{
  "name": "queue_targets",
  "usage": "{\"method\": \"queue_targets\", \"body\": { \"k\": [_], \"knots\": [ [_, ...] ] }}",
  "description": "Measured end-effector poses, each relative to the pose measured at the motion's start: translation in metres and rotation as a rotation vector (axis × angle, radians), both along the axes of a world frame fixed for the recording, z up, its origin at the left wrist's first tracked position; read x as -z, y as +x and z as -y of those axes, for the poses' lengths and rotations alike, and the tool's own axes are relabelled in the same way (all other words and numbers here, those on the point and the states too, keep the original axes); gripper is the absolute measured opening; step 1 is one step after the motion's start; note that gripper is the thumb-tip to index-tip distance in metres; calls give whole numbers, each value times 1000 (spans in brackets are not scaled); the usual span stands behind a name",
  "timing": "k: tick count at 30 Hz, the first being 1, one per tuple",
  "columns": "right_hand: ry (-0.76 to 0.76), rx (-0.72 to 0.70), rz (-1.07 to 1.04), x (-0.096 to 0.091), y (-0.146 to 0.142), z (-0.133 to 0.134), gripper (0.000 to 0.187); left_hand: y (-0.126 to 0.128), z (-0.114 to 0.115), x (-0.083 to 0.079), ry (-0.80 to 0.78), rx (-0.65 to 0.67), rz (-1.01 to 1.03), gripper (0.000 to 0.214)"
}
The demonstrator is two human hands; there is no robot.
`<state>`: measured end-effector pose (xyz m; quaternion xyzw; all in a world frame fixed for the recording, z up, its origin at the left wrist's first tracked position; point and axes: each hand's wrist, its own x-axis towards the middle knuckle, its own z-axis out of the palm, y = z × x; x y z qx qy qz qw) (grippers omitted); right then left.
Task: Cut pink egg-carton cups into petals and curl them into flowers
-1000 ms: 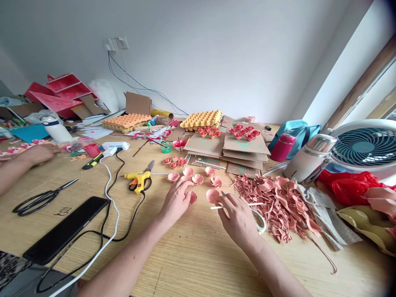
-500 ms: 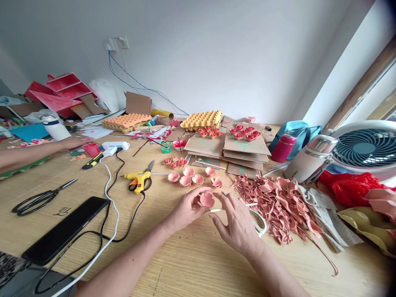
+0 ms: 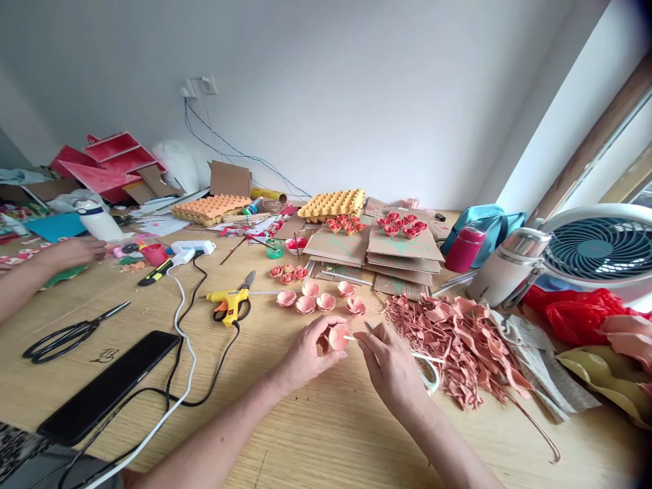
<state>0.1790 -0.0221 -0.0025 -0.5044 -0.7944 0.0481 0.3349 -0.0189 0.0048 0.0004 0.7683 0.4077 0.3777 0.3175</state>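
My left hand (image 3: 308, 353) is closed around a small pink flower cup (image 3: 338, 337) cut from egg-carton pulp, its hollow tilted towards my right hand (image 3: 392, 367). That hand pinches a thin white stick (image 3: 350, 338), whose tip meets the cup's rim or inside; I cannot tell which. White-handled scissors (image 3: 432, 377) lie partly hidden beyond my right wrist. Just behind the hands sit several similar pink cups (image 3: 305, 304), and farther back several darker-edged layered flowers (image 3: 288, 278).
A yellow glue gun (image 3: 229, 303), black scissors (image 3: 76, 335), a phone (image 3: 109, 384) and cables lie at left. Pink pulp scraps (image 3: 463, 346) heap at right, before a steel-topped flask (image 3: 509, 265). Cardboard sheets (image 3: 402, 248) bear red flowers. Another person's hand (image 3: 76, 252) is at far left.
My right hand has closed from spread fingers to a pinch on the white stick and brought its tip to the cup. The cup has turned slightly. The other person's hand has drawn back left.
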Motion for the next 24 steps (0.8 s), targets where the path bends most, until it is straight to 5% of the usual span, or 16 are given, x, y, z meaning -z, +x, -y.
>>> {"method": "queue_targets", "body": {
  "k": [11, 24],
  "knots": [
    [-208, -24, -147, 5, 1, -3, 23, -1, 1, 4, 123, 34, -136, 46],
    [-122, -33, -93, 6, 3, -2, 32, 0, 0, 7, 136, 78, -158, 46]
  ]
}}
